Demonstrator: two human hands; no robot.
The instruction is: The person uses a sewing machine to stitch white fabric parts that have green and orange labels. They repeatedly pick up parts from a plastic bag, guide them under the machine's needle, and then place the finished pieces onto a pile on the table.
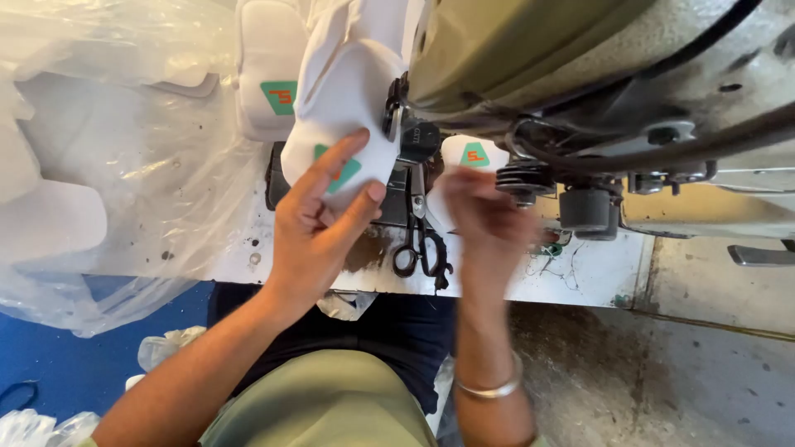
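White fabric piece: a curved, padded-looking cut part bearing a green patch with an orange mark, held upright at the needle area of the sewing machine, above the counter. Its right edge lies against the machine's head; its left edge stands free, with open room toward the clear plastic sheet. Left hand: fingers spread flat on the piece's lower face, thumb pressing its bottom edge, so the grip pinches the fabric. Right hand: motion-blurred, just right of the piece; whether its grip is wide or narrow cannot be told. Black scissors lie on the counter between the two hands, handles at the near edge. Similar white pieces lie on the plastic beyond.
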